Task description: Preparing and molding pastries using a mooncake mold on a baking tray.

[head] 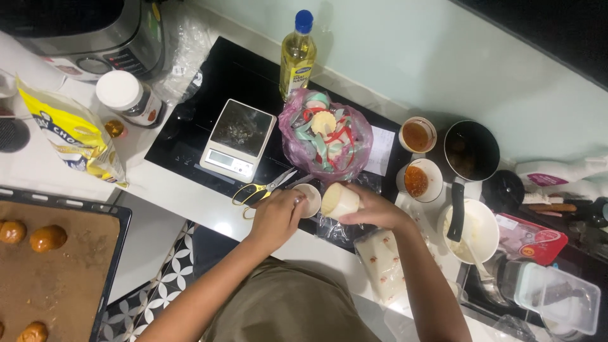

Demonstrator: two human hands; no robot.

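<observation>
Hands are working together: right hand (375,210) is gripping a cream cylindrical plastic mould (339,201), left hand (277,217) is closing fingers around a small round white piece (310,200).

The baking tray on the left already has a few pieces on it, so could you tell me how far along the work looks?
Done: several browned balls sit on the lined baking tray, most of it bare. In hand: the right hand holds a cream cylindrical mould tilted, while the left hand works at a small white cup. Left: two bowls of orange filling remain.
</observation>
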